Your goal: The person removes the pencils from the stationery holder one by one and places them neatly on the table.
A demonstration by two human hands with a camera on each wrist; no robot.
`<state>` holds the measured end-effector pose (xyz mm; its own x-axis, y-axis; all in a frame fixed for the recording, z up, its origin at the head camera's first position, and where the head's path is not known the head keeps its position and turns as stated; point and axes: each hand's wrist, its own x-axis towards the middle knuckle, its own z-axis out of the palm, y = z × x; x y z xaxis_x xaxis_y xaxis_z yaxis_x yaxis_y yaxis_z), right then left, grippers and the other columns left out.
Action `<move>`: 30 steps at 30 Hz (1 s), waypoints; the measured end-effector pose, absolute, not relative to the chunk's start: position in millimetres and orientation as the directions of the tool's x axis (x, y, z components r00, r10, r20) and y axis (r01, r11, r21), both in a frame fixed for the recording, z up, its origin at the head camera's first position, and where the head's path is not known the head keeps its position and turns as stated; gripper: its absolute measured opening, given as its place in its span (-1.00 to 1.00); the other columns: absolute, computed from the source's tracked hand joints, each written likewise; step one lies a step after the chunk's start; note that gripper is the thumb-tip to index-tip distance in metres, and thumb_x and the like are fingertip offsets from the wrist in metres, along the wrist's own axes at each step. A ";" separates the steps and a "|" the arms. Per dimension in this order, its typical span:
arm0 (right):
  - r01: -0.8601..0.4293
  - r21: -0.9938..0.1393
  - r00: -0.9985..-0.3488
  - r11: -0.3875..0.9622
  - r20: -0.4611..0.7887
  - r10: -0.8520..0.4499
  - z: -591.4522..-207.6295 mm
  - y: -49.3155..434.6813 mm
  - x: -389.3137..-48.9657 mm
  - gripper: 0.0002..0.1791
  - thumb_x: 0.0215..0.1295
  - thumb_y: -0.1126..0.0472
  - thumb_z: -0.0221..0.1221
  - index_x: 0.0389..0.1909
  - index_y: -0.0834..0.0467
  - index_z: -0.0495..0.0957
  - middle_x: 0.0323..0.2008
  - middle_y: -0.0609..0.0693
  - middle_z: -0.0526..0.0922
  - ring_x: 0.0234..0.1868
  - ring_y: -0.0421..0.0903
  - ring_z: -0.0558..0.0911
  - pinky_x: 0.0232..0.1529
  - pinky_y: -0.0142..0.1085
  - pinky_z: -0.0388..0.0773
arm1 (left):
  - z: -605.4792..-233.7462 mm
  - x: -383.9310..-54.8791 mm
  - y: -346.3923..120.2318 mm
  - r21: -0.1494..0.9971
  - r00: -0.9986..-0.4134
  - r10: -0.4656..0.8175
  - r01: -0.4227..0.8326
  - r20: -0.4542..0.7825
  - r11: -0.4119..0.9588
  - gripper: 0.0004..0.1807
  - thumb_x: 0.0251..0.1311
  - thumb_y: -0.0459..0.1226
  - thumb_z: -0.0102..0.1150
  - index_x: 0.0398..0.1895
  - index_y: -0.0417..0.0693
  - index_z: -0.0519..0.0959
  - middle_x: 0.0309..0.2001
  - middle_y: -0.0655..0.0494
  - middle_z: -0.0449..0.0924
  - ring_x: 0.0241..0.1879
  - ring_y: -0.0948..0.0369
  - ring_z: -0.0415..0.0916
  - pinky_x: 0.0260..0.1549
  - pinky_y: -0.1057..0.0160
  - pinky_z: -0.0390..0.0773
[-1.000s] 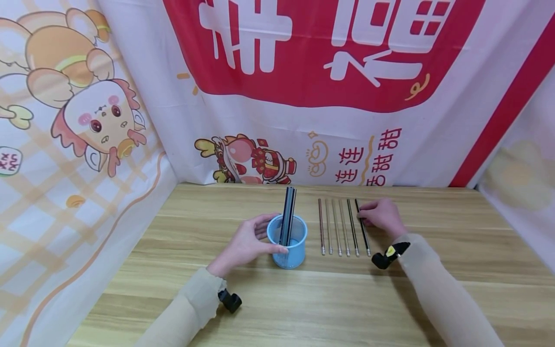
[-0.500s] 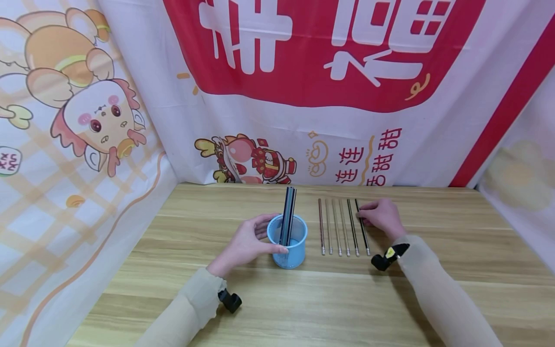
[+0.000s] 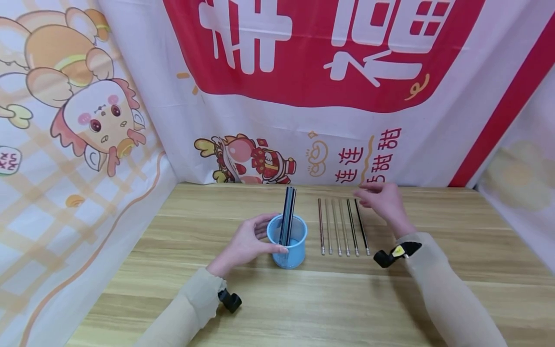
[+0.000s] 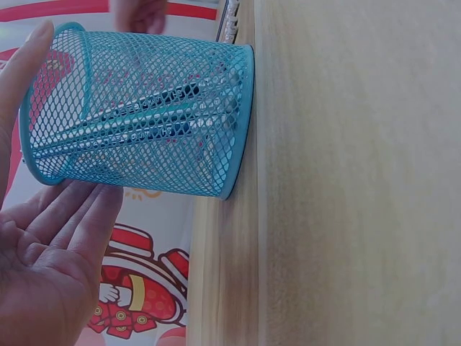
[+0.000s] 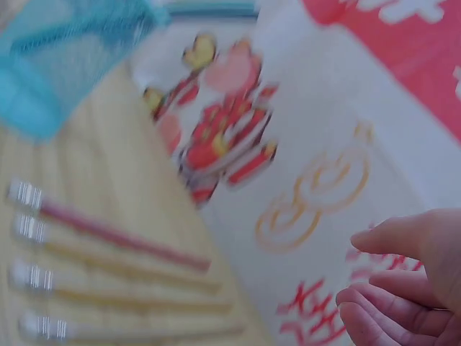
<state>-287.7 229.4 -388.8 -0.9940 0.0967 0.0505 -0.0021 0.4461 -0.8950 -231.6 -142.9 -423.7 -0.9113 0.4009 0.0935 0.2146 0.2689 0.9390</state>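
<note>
My left hand (image 3: pixel 248 243) holds a light blue mesh pencil holder (image 3: pixel 291 258), thumb at the near side of the rim and fingers round the far side. Several dark pencils (image 3: pixel 288 212) lean inside it, eraser ends down in the left wrist view. Right of the holder, several pencils lie in a row, eraser ends toward me: a red pencil (image 3: pixel 322 226) at the left, plain wood-coloured pencils (image 3: pixel 336 229) in the middle, dark ones on the right. Just beyond the far tip of the rightmost black pencil (image 3: pixel 362 229), my right hand (image 3: pixel 385 200) hovers with nothing between its loosely bent fingers.
The wood-grain table (image 3: pixel 303 308) ends at a white cloth backdrop (image 3: pixel 260 115) with red and cartoon prints. Another printed cloth (image 3: pixel 143 212) borders the left side. Each wrist wears a small black camera, such as the right one (image 3: pixel 392 255).
My right hand has lifted off the rightmost black pencil and moved away toward the backdrop. The left hand and the pencil holder have stayed in place.
</note>
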 end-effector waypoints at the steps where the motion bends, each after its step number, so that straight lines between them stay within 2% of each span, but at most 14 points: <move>1: -0.013 -0.903 -0.993 0.430 0.061 0.098 -382.5 225.8 -285.8 -0.37 0.31 -0.06 0.37 0.23 0.28 0.57 0.06 0.24 0.67 -0.08 0.17 0.73 -0.14 -0.27 0.73 | -423.9 -231.9 -143.0 0.939 -0.912 0.400 0.213 0.092 0.269 -0.02 -0.10 -0.15 0.68 0.44 -0.08 0.40 0.33 0.00 0.48 0.27 0.05 0.48 0.28 0.11 0.46; 4: -0.032 -0.912 -0.993 0.409 0.075 0.090 -366.5 214.2 -279.1 -0.36 0.28 -0.11 0.39 0.23 0.23 0.59 0.05 0.17 0.69 -0.08 0.12 0.74 -0.12 -0.29 0.71 | -424.5 -232.2 -143.2 0.939 -0.912 0.400 0.212 0.091 0.269 -0.05 -0.10 -0.15 0.68 0.43 -0.06 0.41 0.33 0.00 0.49 0.27 0.04 0.48 0.28 0.10 0.46; 7: -0.044 -0.922 -0.994 0.385 0.078 0.072 -354.1 200.8 -271.3 -0.31 0.21 -0.21 0.41 0.22 0.16 0.62 0.04 0.09 0.71 -0.08 0.03 0.74 -0.01 -0.24 0.68 | -423.9 -231.8 -142.8 0.939 -0.911 0.401 0.213 0.092 0.269 -0.06 -0.09 -0.15 0.67 0.42 -0.05 0.42 0.33 -0.01 0.48 0.27 0.04 0.48 0.28 0.10 0.46; 11: -0.085 -0.938 -0.995 0.335 0.099 0.024 -346.6 183.3 -263.9 -0.30 0.17 -0.23 0.43 0.21 0.13 0.63 0.04 0.05 0.72 -0.08 -0.04 0.74 0.05 -0.21 0.66 | -423.7 -231.3 -142.7 0.939 -0.913 0.399 0.211 0.090 0.272 -0.06 -0.09 -0.14 0.68 0.42 -0.02 0.42 0.33 0.01 0.48 0.27 0.05 0.48 0.27 0.12 0.47; 15: -0.108 -0.947 -0.994 0.303 0.108 -0.019 -347.9 166.8 -260.0 -0.35 0.18 -0.19 0.44 0.19 0.10 0.64 0.02 0.01 0.73 -0.06 -0.06 0.72 0.07 -0.16 0.65 | -423.9 -231.4 -142.9 0.938 -0.913 0.398 0.211 0.089 0.274 -0.06 -0.10 -0.14 0.68 0.42 -0.02 0.43 0.33 0.01 0.49 0.27 0.06 0.49 0.27 0.11 0.47; 20: -0.131 -0.947 -0.991 0.294 0.113 -0.078 -356.2 146.5 -257.9 -0.42 0.19 -0.16 0.44 0.15 0.05 0.66 0.00 -0.05 0.74 0.04 -0.06 0.67 0.19 -0.03 0.56 | -424.4 -231.9 -143.1 0.938 -0.912 0.400 0.214 0.092 0.272 -0.05 -0.10 -0.14 0.68 0.42 -0.04 0.42 0.33 0.00 0.49 0.27 0.05 0.49 0.27 0.10 0.46; 24: -0.137 -0.947 -0.988 0.292 0.108 -0.114 -365.7 131.9 -257.2 -0.46 0.22 -0.11 0.44 0.15 0.07 0.66 0.01 -0.06 0.73 0.07 -0.06 0.66 0.23 -0.04 0.53 | -424.0 -232.1 -143.2 0.936 -0.913 0.398 0.215 0.091 0.279 -0.04 -0.11 -0.12 0.69 0.43 -0.03 0.42 0.32 0.02 0.49 0.26 0.06 0.49 0.26 0.12 0.48; 30: -0.127 -0.946 -0.987 0.299 0.092 -0.129 -380.3 116.1 -257.6 -0.56 0.28 -0.02 0.42 0.12 0.06 0.68 0.00 -0.05 0.74 0.06 -0.06 0.68 0.19 -0.07 0.58 | -422.6 -231.6 -142.4 0.933 -0.913 0.398 0.220 0.093 0.285 -0.04 -0.09 -0.14 0.68 0.44 -0.07 0.40 0.32 0.04 0.49 0.26 0.08 0.49 0.25 0.14 0.48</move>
